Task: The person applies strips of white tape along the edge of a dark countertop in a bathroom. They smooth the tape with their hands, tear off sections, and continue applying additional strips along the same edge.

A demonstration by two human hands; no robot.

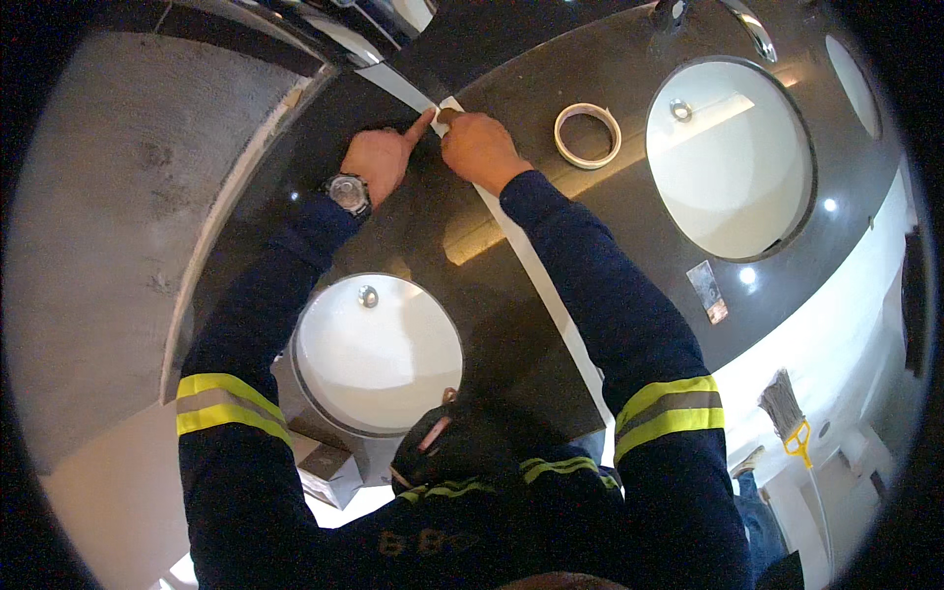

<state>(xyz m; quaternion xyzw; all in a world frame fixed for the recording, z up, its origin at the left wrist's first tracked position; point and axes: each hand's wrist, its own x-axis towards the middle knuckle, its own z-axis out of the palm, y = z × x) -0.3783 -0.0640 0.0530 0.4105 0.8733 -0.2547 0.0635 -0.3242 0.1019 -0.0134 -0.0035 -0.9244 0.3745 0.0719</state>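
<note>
A strip of pale masking tape (pixel 536 270) runs along the dark countertop (pixel 629 187) from the far end toward me. My left hand (pixel 379 157), with a wristwatch, presses its index finger onto the far end of the strip. My right hand (pixel 477 146) lies right beside it with its fingers pressed down on the same tape end. Both arms wear dark sleeves with yellow reflective bands. A roll of masking tape (pixel 588 135) lies flat on the counter just right of my right hand.
Two round white sinks are set into the counter, one near me (pixel 379 354) and one at the right (pixel 733 157), with a faucet (pixel 752 29) behind it. A brush with a yellow handle (pixel 787 413) lies lower right. Grey concrete wall (pixel 108 226) stands at left.
</note>
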